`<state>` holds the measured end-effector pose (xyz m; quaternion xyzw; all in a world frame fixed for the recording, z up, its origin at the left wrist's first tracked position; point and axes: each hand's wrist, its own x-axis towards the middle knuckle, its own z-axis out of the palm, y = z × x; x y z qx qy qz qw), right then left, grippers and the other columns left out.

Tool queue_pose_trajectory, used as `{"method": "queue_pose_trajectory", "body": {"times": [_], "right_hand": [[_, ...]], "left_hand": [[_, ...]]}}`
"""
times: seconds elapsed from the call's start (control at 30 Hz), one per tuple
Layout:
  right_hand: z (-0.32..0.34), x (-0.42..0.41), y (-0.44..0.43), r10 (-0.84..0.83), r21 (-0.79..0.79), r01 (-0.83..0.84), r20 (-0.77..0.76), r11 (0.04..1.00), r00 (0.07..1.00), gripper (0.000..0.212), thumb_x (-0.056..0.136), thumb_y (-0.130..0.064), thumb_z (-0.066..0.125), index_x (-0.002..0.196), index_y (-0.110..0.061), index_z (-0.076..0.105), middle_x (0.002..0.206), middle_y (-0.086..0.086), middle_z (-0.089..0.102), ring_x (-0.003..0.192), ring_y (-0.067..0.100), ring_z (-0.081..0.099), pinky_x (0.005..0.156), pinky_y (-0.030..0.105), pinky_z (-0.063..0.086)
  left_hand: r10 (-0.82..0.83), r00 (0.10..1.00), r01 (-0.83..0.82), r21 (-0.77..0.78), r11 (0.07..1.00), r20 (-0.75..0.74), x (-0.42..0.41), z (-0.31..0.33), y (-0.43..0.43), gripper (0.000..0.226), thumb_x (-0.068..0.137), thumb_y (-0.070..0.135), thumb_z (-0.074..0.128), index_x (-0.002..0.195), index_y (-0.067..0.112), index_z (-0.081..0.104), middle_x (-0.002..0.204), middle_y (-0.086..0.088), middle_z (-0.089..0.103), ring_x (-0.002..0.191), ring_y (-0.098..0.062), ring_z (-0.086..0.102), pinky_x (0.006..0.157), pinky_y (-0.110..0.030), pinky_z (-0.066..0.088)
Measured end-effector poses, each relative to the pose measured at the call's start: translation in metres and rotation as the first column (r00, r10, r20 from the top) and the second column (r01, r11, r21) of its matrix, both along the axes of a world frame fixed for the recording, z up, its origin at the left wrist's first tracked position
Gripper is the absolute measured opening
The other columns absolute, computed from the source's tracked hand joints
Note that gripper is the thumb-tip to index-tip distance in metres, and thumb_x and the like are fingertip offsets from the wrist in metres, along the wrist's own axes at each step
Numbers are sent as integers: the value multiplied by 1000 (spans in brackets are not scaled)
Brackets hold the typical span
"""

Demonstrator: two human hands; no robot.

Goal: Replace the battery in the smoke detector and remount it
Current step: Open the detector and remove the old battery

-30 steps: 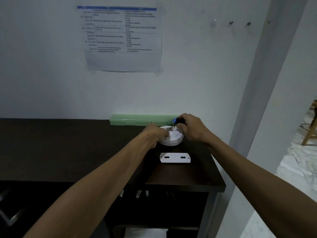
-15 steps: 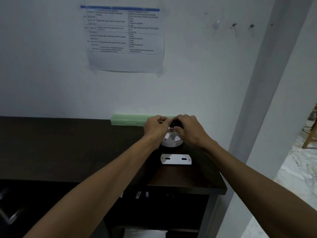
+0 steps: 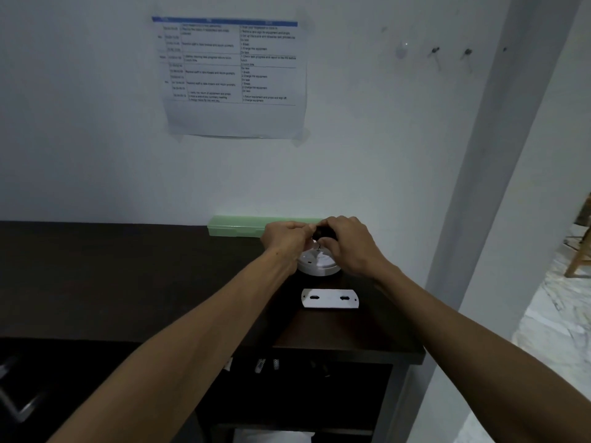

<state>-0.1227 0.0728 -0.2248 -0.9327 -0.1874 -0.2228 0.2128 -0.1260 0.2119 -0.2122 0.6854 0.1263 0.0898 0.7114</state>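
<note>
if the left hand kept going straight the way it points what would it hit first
Probably the small dark battery pinched in the right hand; the left hand already nearly touches it. Depth is hard to judge.

A workplace room: staff schedule sheet [image 3: 230,75] taped above a dark cabinet [image 3: 128,276].

white round smoke detector [image 3: 318,265] on dark table, back up.

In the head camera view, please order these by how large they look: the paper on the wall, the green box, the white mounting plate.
1. Paper on the wall
2. Green box, partly hidden by the hands
3. White mounting plate, though it lies nearer the camera
</note>
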Motion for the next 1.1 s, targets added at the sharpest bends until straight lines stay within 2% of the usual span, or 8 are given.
{"method": "queue_pose_trajectory", "body": {"times": [0.13,0.23,0.3,0.37,0.5,0.63,0.73,1.1], "right_hand": [[0,2,3,-5,-24,5,12,1000,1000,29,90,-28,60,118,-20,64,105,5,68,97,29,57,91,45,43],[3,1,7,-31,-47,32,35,998,999,30,91,-30,60,119,-21,64,107,4,69,99,30,57,91,45,44],[4,0,7,-44,-52,47,46,998,998,30,92,-31,59,121,-21,63,109,3,69,101,29,58,91,45,43],[5,0,8,-64,-53,67,54,996,996,29,93,-32,59,120,-22,63,109,2,70,102,29,58,92,46,43],[4,1,8,-62,-32,64,59,997,996,29,92,-31,60,119,-23,64,109,1,71,100,29,60,91,45,44],[2,1,9,-32,1,32,41,999,999,30,88,-36,64,115,-23,66,104,0,72,94,26,62,88,44,47],[5,1,10,-7,17,6,32,1000,999,33,83,-38,71,111,-22,68,98,0,73,89,23,64,86,43,49],[6,4,19,-55,-23,58,107,998,993,26,84,-30,69,107,-16,70,97,7,73,88,29,63,84,42,49]], "left_hand": [[47,998,-50,103,993,35,2,-4,1,21,83,11,78,63,18,71,71,-8,75,69,-22,74,75,-36,64],[71,996,-80,142,987,62,1,-4,0,22,85,17,76,63,20,71,69,-4,74,66,-19,71,72,-32,62],[64,996,-71,111,991,64,-1,-1,0,12,83,23,79,74,16,76,71,-5,74,59,-14,66,65,-27,58],[52,997,-56,68,996,53,-2,0,1,15,79,25,83,81,11,78,71,-6,74,55,-13,64,60,-25,56],[53,999,-53,2,999,11,-3,3,0,11,78,17,84,78,9,77,68,-8,73,52,-14,65,55,-22,56],[93,995,-94,16,995,30,1,1,-1,10,81,15,82,74,9,76,71,-9,74,56,-17,69,64,-28,62],[107,992,-111,52,992,71,4,-3,-1,21,83,15,80,64,17,71,73,-7,74,66,-20,73,70,-31,63],[114,981,-148,222,964,159,10,-6,-1,25,89,17,73,64,15,70,71,-6,73,70,-21,72,70,-32,61]]}}
